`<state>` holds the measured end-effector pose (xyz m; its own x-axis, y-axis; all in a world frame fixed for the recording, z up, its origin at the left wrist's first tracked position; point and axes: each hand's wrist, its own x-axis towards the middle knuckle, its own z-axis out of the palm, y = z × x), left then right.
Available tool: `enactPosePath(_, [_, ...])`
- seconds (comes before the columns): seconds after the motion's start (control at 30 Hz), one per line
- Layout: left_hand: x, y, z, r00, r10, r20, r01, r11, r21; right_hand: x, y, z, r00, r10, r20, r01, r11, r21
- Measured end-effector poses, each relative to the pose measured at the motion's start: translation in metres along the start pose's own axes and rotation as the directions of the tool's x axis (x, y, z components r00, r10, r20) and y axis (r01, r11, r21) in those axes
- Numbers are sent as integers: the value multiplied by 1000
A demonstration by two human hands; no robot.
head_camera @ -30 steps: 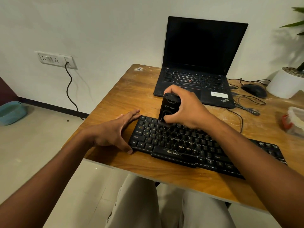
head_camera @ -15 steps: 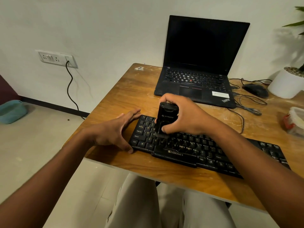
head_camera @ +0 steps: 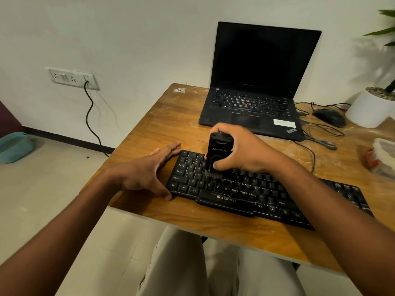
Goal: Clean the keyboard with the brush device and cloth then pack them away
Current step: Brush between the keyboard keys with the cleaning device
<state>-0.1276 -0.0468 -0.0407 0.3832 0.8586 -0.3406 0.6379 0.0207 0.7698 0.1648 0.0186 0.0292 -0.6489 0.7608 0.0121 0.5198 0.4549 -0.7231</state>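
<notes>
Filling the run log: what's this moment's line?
step: brushing | right hand: grips brush on keyboard | left hand: steadies keyboard

The black brush device [head_camera: 218, 153] stands upright, bristles down on the black keyboard's [head_camera: 267, 193] left keys.

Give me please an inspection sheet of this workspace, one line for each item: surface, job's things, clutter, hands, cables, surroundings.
Surface: wooden table, pale smears and scratches.
Job's things: black keyboard near the front edge; brush device upright, bristles on the left-side keys; cloth: nothing seen.
Clutter: open laptop, screen dark; mouse; plastic container at the right edge; small scrap at the far corner.
Hands: right hand grips the brush device; left hand, fingers straight, rests against the keyboard's left end.
Cables: loose cables right of the laptop; cord hanging from the wall socket.
Surroundings: white plant pot; teal tub on the floor.
</notes>
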Motion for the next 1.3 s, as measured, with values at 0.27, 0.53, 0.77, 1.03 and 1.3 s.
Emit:
enactPosePath(0.27, [-1, 2, 0, 1000, -21, -17, 21, 1000, 19, 3, -14, 11, 983, -48, -180, 61, 996, 67])
enactPosePath(0.53, [2, -2, 1, 999, 4, -37, -2, 999, 39, 9, -31, 57, 984, -147, -101, 155, 985, 77])
enactPosePath(0.77, [0, -1, 2, 999, 9, -35, -7, 998, 55, 16, -37, 57, 979, -159, -128, 171, 981, 90])
enactPosePath(1.03, [0, 1, 1, 999, -16, -49, 20, 997, 71, 28, -30, 61, 973, -143, -179, 148, 989, 12])
enactPosePath(1.3, [0, 0, 2, 999, 12, -35, -10, 998, 56, 17, -39, 62, 985, -168, -26, 170, 984, 55])
